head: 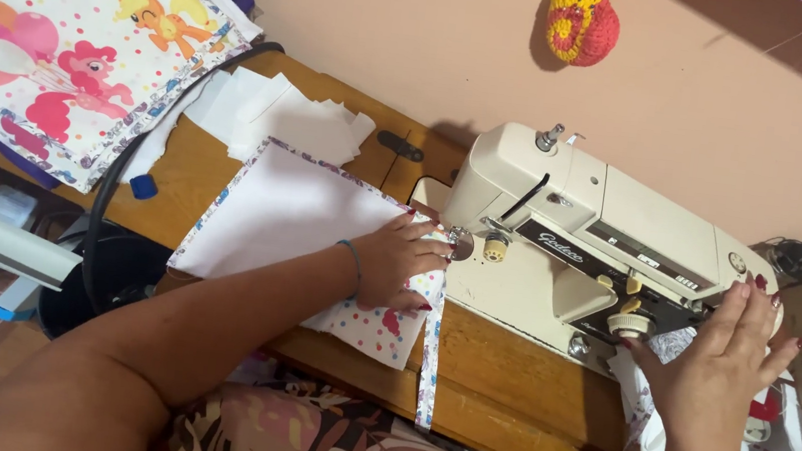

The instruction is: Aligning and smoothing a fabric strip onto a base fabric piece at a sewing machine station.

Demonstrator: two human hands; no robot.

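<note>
Far left: a stack of printed fabric panels (70, 37), white cloth with coloured dots and cartoon ponies in pink and orange, edged in patterned binding, lies at the desk's upper left corner.
Cable: a thick black cable (144, 141) curves in an arc across the wooden desk (504, 378), past a small blue cap (144, 186).
White pieces: a loose pile of plain white cut fabric squares (283, 116) lies flat behind the work, edges fanned.
Work piece: the fabric panel (287, 213) is a flat square, plain white on the upward side, with a narrow floral binding strip (429, 360) along its edge; the dotted print shows at its near corner, and the strip hangs over the desk's front edge.
Left hand: the left hand (401, 266) lies flat, palm down, fingers spread, pressing the panel's right corner just beside the needle area; the grip is open, resting rather than clamped. A thin bracelet sits on the wrist.
Machine: a cream sewing machine (580, 246), smooth and boxy with a dark control strip and round knobs, stands on the desk.
Right hand: the right hand (722, 363) is at the machine's right end, fingers extended and apart, red-painted nails, touching the machine body; well apart from the panel.
Wall: a crocheted yellow and red ornament (582, 20) hangs on the pink wall.
</note>
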